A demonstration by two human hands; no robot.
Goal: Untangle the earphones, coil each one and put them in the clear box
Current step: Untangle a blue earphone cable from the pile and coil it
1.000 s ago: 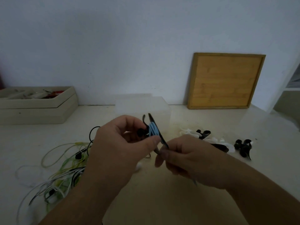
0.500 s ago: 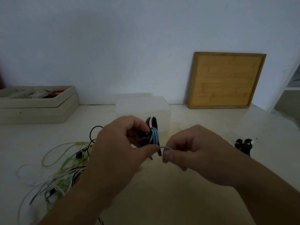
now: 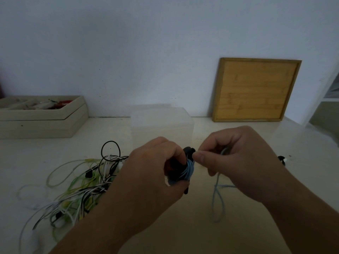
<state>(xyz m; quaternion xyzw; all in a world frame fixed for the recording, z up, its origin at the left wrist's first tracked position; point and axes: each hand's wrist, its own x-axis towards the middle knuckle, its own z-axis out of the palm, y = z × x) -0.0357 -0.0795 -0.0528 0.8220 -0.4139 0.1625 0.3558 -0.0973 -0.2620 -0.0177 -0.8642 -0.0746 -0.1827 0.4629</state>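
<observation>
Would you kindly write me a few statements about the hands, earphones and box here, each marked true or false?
1. The left hand holds a partly coiled blue earphone. True.
2. The right hand hangs idle. False: it pinches that earphone's cable.
3. The clear box stands right of the wooden board. False: it stands left of it.
4. A tangle of cables lies on the table left of the hands. True.

Dim, even light. Plain pale wall (image 3: 128, 43) fills upper frame. Cream tabletop (image 3: 183, 226) across lower half. Square wooden board (image 3: 256, 90) leans upright against wall, centre right. Beige stacked trays (image 3: 42, 125) at left, against wall. White shelving (image 3: 330, 92) at right edge.
</observation>
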